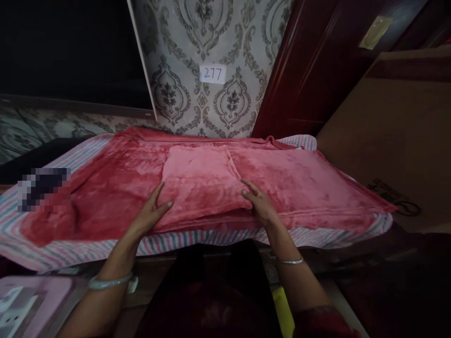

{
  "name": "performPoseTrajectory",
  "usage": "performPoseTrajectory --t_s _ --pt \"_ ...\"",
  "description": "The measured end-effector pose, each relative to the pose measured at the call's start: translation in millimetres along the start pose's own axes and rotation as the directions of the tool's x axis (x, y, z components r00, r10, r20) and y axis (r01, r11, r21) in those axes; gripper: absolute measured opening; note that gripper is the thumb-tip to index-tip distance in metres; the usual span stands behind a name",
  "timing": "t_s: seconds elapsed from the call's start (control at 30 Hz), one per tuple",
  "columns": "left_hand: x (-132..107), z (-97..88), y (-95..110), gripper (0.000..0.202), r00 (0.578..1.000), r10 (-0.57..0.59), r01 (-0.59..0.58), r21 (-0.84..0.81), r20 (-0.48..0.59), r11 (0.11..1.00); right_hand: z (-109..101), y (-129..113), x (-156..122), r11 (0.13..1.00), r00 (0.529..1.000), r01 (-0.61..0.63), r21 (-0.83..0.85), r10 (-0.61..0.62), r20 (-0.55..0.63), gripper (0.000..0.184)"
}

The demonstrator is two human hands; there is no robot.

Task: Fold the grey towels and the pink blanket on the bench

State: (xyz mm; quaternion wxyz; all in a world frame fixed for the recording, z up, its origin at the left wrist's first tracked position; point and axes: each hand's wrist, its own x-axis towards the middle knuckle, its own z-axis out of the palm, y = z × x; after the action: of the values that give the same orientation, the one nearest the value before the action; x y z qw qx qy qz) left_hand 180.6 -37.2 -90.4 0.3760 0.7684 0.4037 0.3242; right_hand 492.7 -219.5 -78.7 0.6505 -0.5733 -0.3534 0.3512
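A pink-red plush blanket (112, 192) lies spread across a long surface over a striped cloth (183, 240). At its middle sits a folded, paler section (200, 178), roughly square. My left hand (150, 213) is at that section's left side, thumb on top and index finger along the edge; its other fingers are hidden. On the opposite side, my right hand (259, 202) grips the right edge between thumb and fingers. Near the right hand, the front edge of the section stands slightly off the layer below.
A dark television screen (70, 51) stands at the back left. The patterned wall carries a paper label marked 277 (213, 73). A large cardboard box (394, 136) borders the right end, beside a dark red door (310, 61). A pink object (52, 291) is at lower left.
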Motion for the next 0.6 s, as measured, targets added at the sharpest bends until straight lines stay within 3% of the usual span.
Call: performPoseTrajectory --t_s 0.07,0.27,0.43,0.6 --pt "-0.8 0.8 0.7 0.083 1.0 -0.006 0.006 -0.01 -0.007 1.0 0.5 -1.7 -1.5 0.998 1.0 -0.002 0.064 0.003 -0.016 0.072" --pt "-2.1 2.8 3.2 0.083 0.999 -0.006 0.005 -0.008 -0.036 1.0 -5.8 18.6 -7.5 0.99 0.997 0.025 -0.141 -0.036 -0.074 0.061" --pt "-3.8 2.9 3.3 0.082 0.999 0.0 -0.001 -0.019 -0.037 1.0 -3.7 20.7 -11.3 0.996 0.995 0.03 -0.086 -0.038 -0.095 0.062" --pt "-4.6 0.8 5.1 0.084 0.999 -0.019 0.018 -0.026 -0.029 1.0 -4.6 17.1 -12.6 0.999 0.993 -0.048 -0.019 0.045 -0.112 0.073"
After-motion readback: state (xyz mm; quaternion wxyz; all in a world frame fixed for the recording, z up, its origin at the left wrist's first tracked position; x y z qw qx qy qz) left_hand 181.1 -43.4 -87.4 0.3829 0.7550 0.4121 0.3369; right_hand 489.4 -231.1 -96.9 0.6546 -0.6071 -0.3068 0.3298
